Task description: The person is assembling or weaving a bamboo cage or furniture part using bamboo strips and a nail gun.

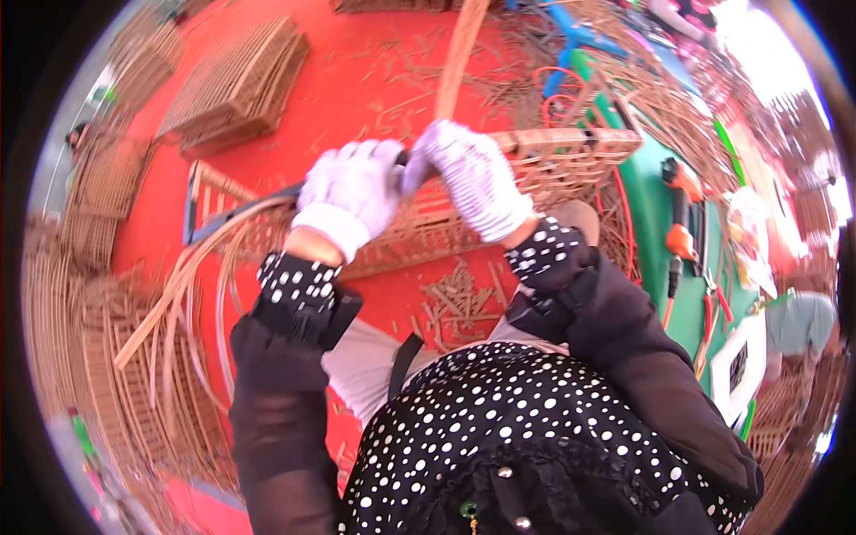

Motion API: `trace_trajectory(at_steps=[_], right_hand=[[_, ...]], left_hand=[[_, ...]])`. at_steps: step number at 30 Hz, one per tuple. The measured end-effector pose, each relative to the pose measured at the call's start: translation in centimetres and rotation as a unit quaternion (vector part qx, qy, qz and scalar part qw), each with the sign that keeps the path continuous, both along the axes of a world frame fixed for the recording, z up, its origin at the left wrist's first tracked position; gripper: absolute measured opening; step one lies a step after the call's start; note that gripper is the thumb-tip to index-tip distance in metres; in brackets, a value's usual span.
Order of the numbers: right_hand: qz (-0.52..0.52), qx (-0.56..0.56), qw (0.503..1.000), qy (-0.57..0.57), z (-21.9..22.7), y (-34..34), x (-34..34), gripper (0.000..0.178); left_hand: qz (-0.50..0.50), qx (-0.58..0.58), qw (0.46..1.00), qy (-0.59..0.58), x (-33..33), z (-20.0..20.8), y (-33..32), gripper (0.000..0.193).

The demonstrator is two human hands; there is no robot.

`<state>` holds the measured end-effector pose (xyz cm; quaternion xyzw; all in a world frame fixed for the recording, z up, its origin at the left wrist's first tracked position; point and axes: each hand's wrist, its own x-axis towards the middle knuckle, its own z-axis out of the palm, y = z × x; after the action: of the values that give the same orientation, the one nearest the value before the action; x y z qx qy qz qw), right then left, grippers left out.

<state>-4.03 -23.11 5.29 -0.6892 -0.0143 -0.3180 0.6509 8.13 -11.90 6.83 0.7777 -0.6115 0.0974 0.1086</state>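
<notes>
Both my hands wear pale knitted gloves and meet over a long woven basket lying across in front of me. My left hand is closed over the basket's upper edge, where a dark frame bar runs under it. Loose tan weaving strips trail out leftward and down from beside that hand. My right hand is bent with its fingers curled. From it a broad tan strip rises away from me. Something small and dark shows between the two hands; the fingertips are hidden.
Stacked woven panels stand on the red floor at the far left, with more along the left side. Offcuts lie near my legs. A green surface at right holds an orange-black power tool and red-handled pliers. A person is far right.
</notes>
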Motion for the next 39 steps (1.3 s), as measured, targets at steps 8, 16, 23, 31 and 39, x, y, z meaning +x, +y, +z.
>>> trace_trajectory(at_steps=[8, 16, 23, 31, 39], right_hand=[[0.193, 0.452, 0.869, -0.053, 1.9, 0.3, 1.3, 0.044], [0.022, 0.427, 0.903, 0.03, 6.5, 1.4, -1.7, 0.045], [-0.059, 0.35, 0.93, 0.098, 8.3, 4.6, 0.3, 0.042], [0.038, 0.222, 0.966, 0.129, 7.1, 0.9, 5.5, 0.036], [0.052, 0.297, 0.944, 0.136, 8.2, -0.9, 5.3, 0.036]], left_hand=[[0.029, 0.195, 0.977, 0.086, 0.7, 2.2, 0.7, 0.05], [0.042, 0.086, 0.991, 0.097, -0.2, 0.6, 1.9, 0.068], [0.038, 0.013, 0.999, 0.029, 0.8, -0.5, 1.5, 0.068], [0.113, 0.028, 0.992, -0.045, 1.7, -0.9, -0.3, 0.063], [0.126, 0.026, 0.991, -0.034, 1.3, 0.0, -1.8, 0.067]])
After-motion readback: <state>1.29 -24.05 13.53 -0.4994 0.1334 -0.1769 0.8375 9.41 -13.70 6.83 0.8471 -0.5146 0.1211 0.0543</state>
